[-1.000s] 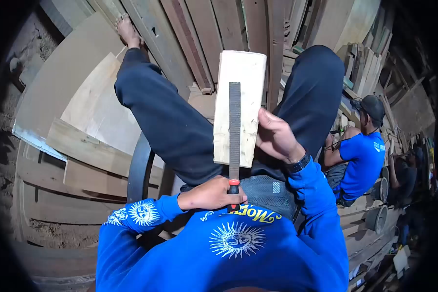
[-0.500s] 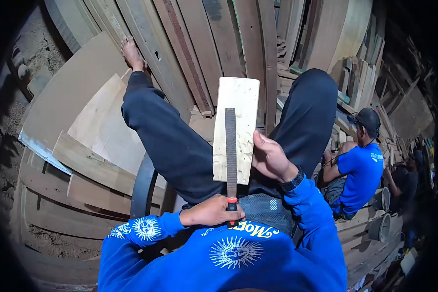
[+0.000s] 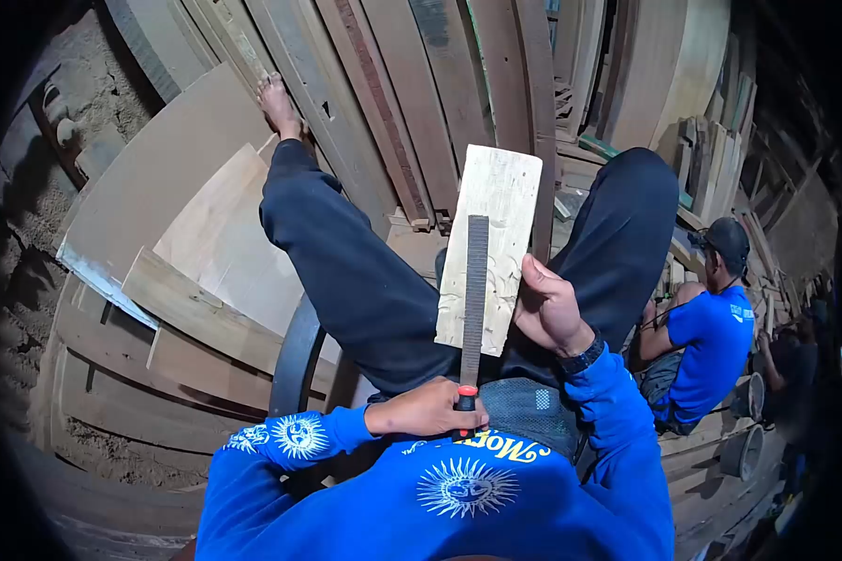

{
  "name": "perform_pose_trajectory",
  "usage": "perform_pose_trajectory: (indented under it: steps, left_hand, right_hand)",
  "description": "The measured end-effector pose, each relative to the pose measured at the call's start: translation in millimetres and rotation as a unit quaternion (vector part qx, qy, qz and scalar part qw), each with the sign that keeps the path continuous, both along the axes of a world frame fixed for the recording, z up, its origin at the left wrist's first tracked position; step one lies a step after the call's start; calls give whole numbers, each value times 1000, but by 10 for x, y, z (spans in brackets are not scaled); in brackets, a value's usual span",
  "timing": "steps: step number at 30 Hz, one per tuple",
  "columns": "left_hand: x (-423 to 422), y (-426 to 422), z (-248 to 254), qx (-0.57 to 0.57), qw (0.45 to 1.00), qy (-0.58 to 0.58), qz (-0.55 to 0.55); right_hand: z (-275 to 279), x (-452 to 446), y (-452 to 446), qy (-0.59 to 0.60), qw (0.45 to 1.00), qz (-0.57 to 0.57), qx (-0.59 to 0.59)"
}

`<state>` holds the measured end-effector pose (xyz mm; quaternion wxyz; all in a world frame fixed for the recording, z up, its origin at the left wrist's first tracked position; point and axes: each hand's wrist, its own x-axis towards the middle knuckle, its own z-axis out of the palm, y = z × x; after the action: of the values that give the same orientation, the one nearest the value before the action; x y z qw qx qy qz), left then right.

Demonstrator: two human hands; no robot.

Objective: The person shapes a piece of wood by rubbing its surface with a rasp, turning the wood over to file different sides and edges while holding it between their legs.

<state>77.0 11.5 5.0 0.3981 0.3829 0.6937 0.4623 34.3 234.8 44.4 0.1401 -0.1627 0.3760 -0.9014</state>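
A pale wooden block [image 3: 505, 196] with carved dents stands upright between my knees. My right hand [image 3: 554, 309] grips it along its right edge, thumb on the near face and the other fingers mostly behind. My left hand [image 3: 428, 409] is closed around the red and black handle [image 3: 467, 397] of a rasp [image 3: 475, 290], close to my waist. The rasp's ridged blade points away from me and lies over the front of the block; how firmly it touches cannot be made out.
Long boards [image 3: 430, 84] lie ahead of me. Curved plywood sheets [image 3: 164, 159] are stacked at left, my bare foot [image 3: 278, 105] beside them. At right a co-worker in a blue shirt [image 3: 716, 341] sits near dark buckets [image 3: 741, 452]. A dark curved bar [image 3: 295, 360] is by my left leg.
The whole view has shifted slightly, so everything appears further right. The block leans a little more to the right at its top. Both hands keep their hold.
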Motion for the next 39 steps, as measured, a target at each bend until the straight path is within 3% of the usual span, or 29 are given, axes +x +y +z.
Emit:
perform_pose_trajectory:
  steps: [5,7,9,13,17,19,21,25,28,35,39]
  left_hand:
    - [2,-1,-2,-14,1000,0,-12]
    - [0,-1,34,-7,999,21,-26]
    - [-24,1,78,-25,999,18,-31]
    - [-21,-6,15,-40,998,4,-38]
    - [-24,-2,13,-34,999,-20,-38]
    - [5,-11,-11,-24,999,-27,-28]
    - [24,-17,32,-34,999,-10,-17]
    - [-37,3,27,-44,998,-23,-28]
    - [-33,2,35,-31,999,-24,-24]
    - [-26,0,21,-16,999,-36,-13]
    - [-13,-3,-5,-19,999,-30,-12]
  right_hand:
    - [-33,45,-57,-13,986,121,112]
    - [2,56,-55,-15,985,139,103]
    - [1,51,27,15,989,101,106]
    - [-17,19,95,18,999,24,-12]
    - [-52,41,28,-11,999,35,38]
    - [-39,55,-66,-21,992,102,64]
    - [26,96,-166,-59,991,93,78]
    - [-98,-15,31,-25,995,47,81]
    - [5,-3,40,-6,1000,-22,-7]
    - [-287,-72,33,-27,994,98,48]
    - [-113,17,-43,-15,992,89,85]
